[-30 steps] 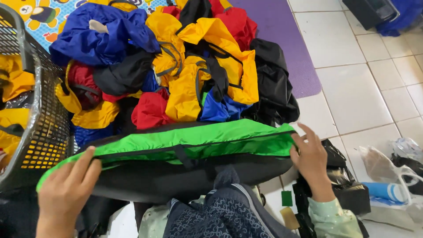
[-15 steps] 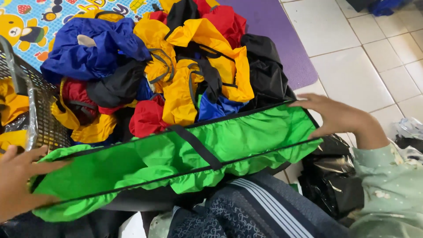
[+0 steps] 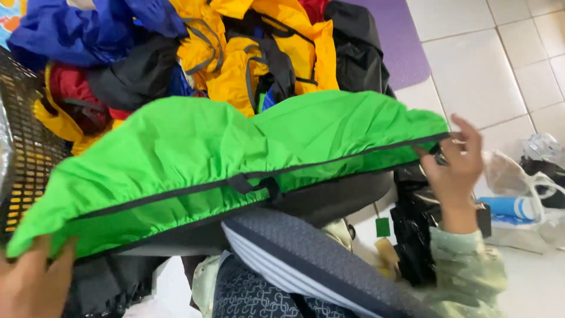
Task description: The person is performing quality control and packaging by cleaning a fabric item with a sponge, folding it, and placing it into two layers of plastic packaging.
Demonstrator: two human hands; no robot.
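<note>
While stretched btwn them, green cover (image 3: 194, 153) is gripped by left hand (image 3: 32, 282) & right hand (image 3: 456, 171).

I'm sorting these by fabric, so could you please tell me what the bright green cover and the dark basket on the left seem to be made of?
The bright green cover with black trim, stretched between both hands, looks like thin synthetic cloth, perhaps nylon: smooth, faintly shiny, finely wrinkled and gathered along its hem. The dark perforated basket looks like moulded plastic, judging by its regular grid of holes.
</note>
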